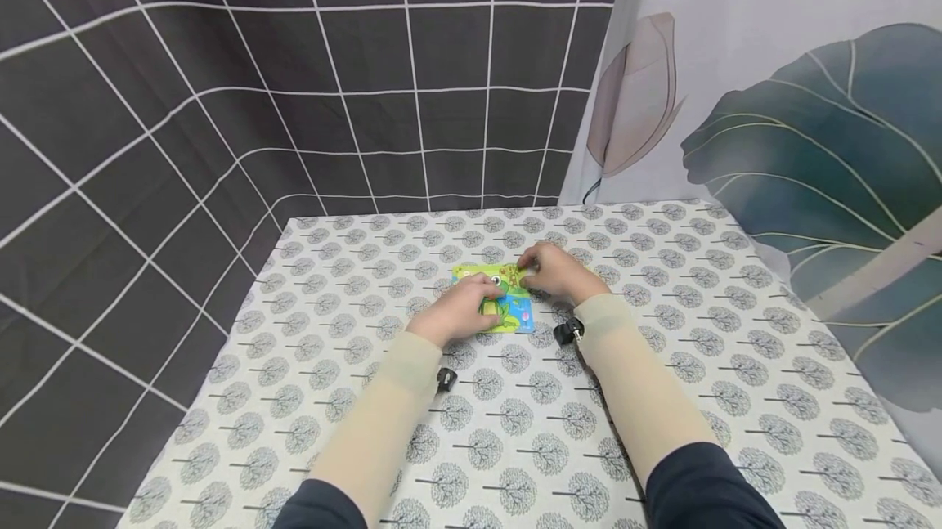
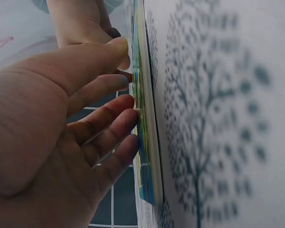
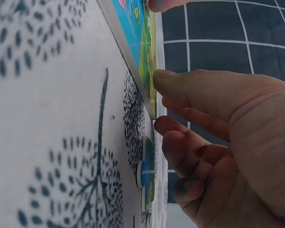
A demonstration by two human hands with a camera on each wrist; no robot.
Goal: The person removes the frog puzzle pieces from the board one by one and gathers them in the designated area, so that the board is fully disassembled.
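Note:
A thin, bright puzzle board [image 1: 521, 315] lies flat on the table, printed in green, yellow and blue with a cartoon frog. My left hand [image 1: 462, 308] rests on the board's left part, hiding some of the picture. In the left wrist view, its thumb and fingertips touch the board's face [image 2: 143, 161], fingers extended. Over the upper right corner is my right hand [image 1: 558, 271]. Its thumb touches the printed face near the corner in the right wrist view, with the other fingers loosely bent beside the edge. Close by lies a loose blue-green jigsaw piece [image 3: 148, 173].
A white cloth with grey tree prints [image 1: 515, 463] covers the table. Behind it hangs a dark curtain with a white grid [image 1: 368, 63]. A pale curtain with large leaf prints [image 1: 817, 136] hangs at the right. Small black cameras [image 1: 568, 331] sit at both wrists.

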